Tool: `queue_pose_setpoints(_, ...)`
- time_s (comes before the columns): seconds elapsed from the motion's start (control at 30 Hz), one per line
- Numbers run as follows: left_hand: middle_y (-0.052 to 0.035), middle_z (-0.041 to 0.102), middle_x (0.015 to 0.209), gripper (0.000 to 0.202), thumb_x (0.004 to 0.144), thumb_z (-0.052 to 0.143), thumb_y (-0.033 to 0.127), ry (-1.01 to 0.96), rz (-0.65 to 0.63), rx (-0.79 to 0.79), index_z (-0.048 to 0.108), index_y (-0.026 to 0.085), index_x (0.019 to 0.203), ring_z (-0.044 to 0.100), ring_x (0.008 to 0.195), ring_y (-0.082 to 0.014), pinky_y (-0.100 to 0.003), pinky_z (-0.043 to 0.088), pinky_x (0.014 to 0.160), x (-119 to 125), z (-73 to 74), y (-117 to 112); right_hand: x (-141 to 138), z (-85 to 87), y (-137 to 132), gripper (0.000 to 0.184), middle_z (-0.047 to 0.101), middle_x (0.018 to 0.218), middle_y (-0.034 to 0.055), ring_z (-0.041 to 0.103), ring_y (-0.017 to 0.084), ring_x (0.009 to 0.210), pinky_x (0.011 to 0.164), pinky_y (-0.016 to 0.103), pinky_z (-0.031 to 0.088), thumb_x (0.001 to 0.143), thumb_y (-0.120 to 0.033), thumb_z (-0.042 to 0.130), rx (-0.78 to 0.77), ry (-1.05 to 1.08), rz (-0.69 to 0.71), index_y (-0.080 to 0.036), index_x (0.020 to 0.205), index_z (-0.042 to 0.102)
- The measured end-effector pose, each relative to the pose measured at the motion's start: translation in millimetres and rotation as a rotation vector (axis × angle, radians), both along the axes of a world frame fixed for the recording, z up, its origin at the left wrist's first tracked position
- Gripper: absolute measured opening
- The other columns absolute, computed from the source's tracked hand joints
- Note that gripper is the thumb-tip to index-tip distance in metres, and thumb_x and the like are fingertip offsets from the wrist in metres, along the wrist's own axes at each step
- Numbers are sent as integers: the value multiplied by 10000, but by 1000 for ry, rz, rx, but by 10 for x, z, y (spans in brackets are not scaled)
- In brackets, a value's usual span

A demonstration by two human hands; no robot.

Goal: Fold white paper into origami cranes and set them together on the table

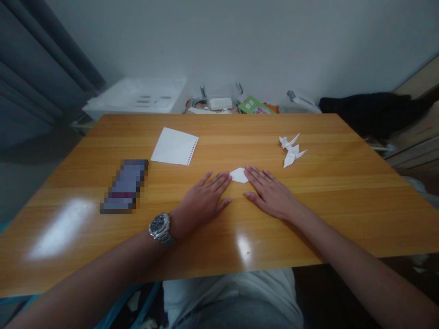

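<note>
A small folded piece of white paper (pixel 239 175) lies flat on the table between my hands. My left hand (pixel 207 196), with a metal watch (pixel 161 228) on its wrist, rests palm down with its fingertips on the paper's left end. From the other side my right hand (pixel 269 192) lies flat, its fingertips over the paper's right end. Fingers on both hands are stretched out, and neither hand grips the paper. The paper's two ends are hidden under the fingertips.
On the wooden table (pixel 219 137), a white sheet with a perforated edge (pixel 174 146) lies at the back left. A pixelated phone-like object (pixel 125 186) is at the left. Folded paper cranes (pixel 291 150) stand at the right. Boxes and a green booklet (pixel 255 106) sit behind the table.
</note>
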State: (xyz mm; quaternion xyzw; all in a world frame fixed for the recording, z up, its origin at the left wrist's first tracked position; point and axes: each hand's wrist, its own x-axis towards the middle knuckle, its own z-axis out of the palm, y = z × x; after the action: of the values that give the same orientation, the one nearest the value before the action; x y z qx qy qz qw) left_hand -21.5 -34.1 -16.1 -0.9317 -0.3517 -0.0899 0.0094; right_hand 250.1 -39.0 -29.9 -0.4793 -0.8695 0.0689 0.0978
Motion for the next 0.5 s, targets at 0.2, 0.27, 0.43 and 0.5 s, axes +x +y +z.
queue_pose_setpoints(0.2,-164,508,1539,540,1070,391,442,-4,50,15,499,121,1491,473,1439,-325,-617,144,1269,21,141,-62,-32,18,-8,731,243,1688,128,222,246,1574,1286,498,201,1056,-586,288,7,-20,-8,-148,1639,236)
queue_pose_setpoints(0.27,-175,604,1442,519,1065,404,459,-26,74,37,579,115,1412,543,1367,-340,-653,111,1261,73,217,-38,-43,27,-12,728,249,1686,129,228,247,1572,1282,505,211,1054,-585,301,4,-17,-9,-155,1638,241)
queue_pose_setpoints(0.43,-191,590,1452,531,1078,365,446,-79,89,105,560,85,1416,513,1398,-316,-594,139,1276,304,270,105,-50,22,-7,742,259,1685,134,235,255,1570,1282,504,206,1044,-598,325,-5,-9,-15,-156,1635,252)
queue_pose_setpoints(0.5,-196,470,1562,562,1090,333,413,-67,18,76,463,48,1498,414,1482,-285,-498,213,1278,386,189,171,-50,15,-1,746,267,1683,136,237,256,1569,1284,498,200,1043,-600,322,-7,-5,-16,-155,1637,248)
